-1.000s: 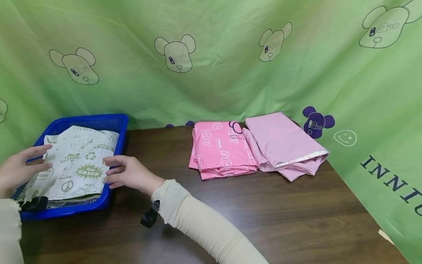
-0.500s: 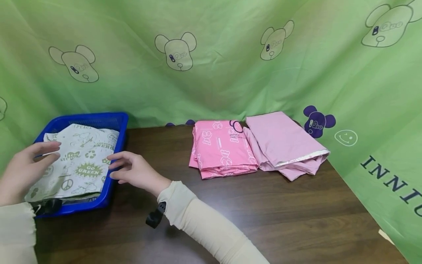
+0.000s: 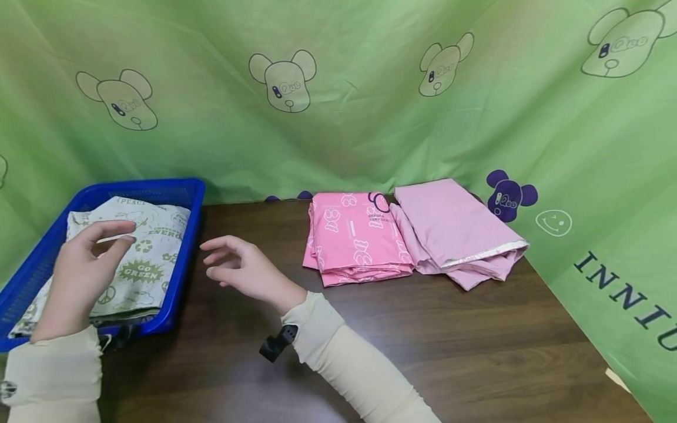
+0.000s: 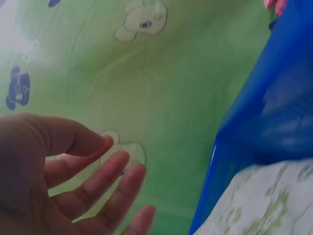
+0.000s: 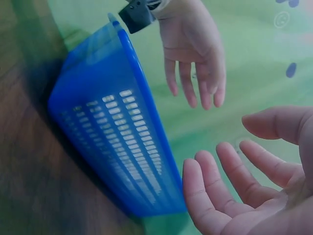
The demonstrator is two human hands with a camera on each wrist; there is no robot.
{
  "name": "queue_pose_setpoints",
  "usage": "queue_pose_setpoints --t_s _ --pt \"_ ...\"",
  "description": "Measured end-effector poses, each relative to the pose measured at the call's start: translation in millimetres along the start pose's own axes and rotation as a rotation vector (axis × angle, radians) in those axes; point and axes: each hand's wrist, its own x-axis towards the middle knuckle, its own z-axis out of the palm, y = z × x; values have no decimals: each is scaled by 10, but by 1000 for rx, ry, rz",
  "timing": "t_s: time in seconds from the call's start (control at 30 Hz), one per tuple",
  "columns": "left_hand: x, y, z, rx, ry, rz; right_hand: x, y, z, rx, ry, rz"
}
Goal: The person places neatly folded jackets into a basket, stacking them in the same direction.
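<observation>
In the head view a blue plastic basket (image 3: 191,247) stands at the left of the table. Folded white cloth with green print (image 3: 158,247), reading "GO GREEN", lies inside it. My left hand (image 3: 87,270) hovers over the basket and the cloth, fingers relaxed and holding nothing. To the right of the basket my right hand (image 3: 248,270) hangs above the table, its fingers loosely bent around nothing. The right wrist view shows the basket's slotted side (image 5: 112,127) and both hands with nothing in them. In the left wrist view a corner of the printed cloth (image 4: 264,205) shows beside the basket wall.
A folded bright pink cloth (image 3: 359,241) with white bear outlines lies at the back middle of the brown table (image 3: 476,352). Against it on the right rests a folded pale pink cloth (image 3: 449,223). Green printed curtain (image 3: 338,147) hangs behind and along the right.
Both hands have moved to the right, the right one away from the basket's rim. The left hand has come across the printed cloth. The cloths stay where they were.
</observation>
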Motion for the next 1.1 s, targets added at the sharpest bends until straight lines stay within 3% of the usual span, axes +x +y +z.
queue_pose_setpoints --t_s 0.1,0.23,0.57,0.8,1.1 --pt "-36 86 71 -92 34 -3 -47 -9 -96 -29 13 -14" --pt "-83 232 196 -137 79 26 -117 -10 -234 -65 40 -35" --pt "-107 482 545 -251 77 120 -275 -73 -544 -211 119 -83" --pt "-112 638 805 -367 33 161 -355 -83 -747 -275 178 -96" --pt "-43 755 1109 -499 -70 128 -482 -128 -987 -341 245 -49"
